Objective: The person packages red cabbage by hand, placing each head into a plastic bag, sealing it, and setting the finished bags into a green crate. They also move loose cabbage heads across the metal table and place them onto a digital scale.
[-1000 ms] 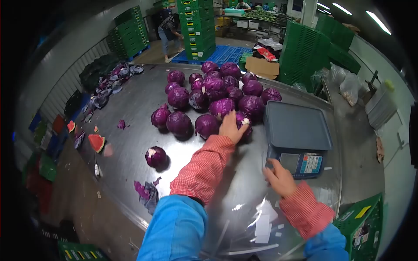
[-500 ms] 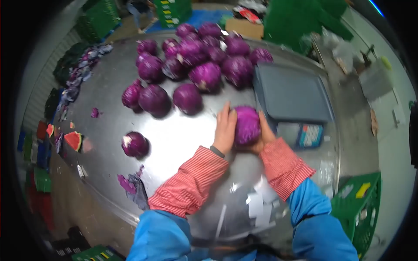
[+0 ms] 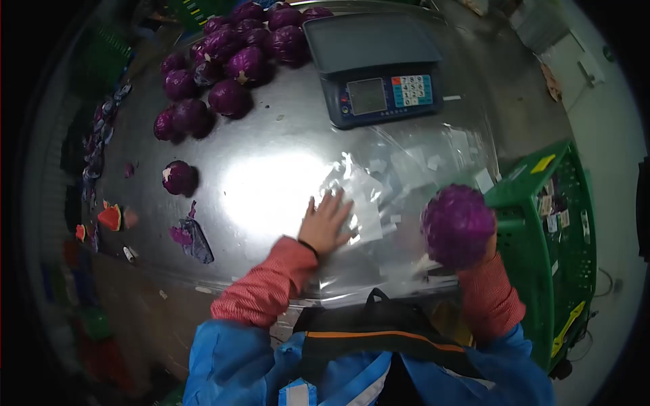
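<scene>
My right hand [image 3: 491, 242], mostly hidden, holds up a red cabbage [image 3: 458, 227] on the right, near the green crate. The cabbage is a little blurred. Fingers spread, my left hand [image 3: 326, 223] lies at the edge of some clear plastic bags [image 3: 362, 199] on the steel table [image 3: 271, 149]. Small white paper pieces [image 3: 396, 220] show among the bags. Beyond them stands a weighing scale [image 3: 372, 44] with a grey pan, a display and a keypad.
Several red cabbages [image 3: 230, 98] cluster at the back left; a single cabbage [image 3: 179, 177] sits nearer. Torn leaves [image 3: 193, 240] and a watermelon piece [image 3: 110, 217] lie at the left. A green crate [image 3: 542, 250] stands at the right edge.
Both hands held the cabbage beside the scale. Now only the right has it, nearer me and further right; the left has let go and opened over the bags. The view has shifted.
</scene>
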Demonstrator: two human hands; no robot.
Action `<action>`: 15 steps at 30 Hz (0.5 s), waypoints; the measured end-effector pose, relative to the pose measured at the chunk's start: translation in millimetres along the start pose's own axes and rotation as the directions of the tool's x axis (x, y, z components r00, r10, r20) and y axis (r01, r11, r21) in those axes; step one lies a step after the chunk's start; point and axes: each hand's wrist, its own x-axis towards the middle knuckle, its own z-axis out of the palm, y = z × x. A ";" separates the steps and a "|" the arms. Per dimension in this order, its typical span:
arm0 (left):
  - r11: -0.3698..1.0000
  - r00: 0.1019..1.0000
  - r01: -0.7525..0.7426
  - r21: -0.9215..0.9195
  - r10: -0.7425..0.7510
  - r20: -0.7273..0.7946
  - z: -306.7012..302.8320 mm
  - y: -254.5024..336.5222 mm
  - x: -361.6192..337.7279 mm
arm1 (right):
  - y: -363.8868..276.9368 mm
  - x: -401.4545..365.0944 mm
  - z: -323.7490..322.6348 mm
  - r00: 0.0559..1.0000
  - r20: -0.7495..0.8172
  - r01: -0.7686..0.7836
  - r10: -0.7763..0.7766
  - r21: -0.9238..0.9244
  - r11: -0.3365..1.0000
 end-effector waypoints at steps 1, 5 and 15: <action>0.999 0.999 0.038 0.032 -0.038 0.006 -4.4 -6.1 8.1 | 6.3 -14.6 -16.5 0.999 0.050 -0.005 0.005 0.007 1.000; 0.973 0.983 0.183 0.138 -0.178 -0.045 -7.6 -25.1 33.4 | 25.0 -63.4 -42.9 0.994 -0.020 -0.101 0.106 0.173 0.980; 0.890 0.965 0.028 -0.455 -0.144 -0.221 23.7 77.7 -29.9 | 52.3 -106.3 -70.1 0.969 -0.051 -0.219 0.242 0.276 0.936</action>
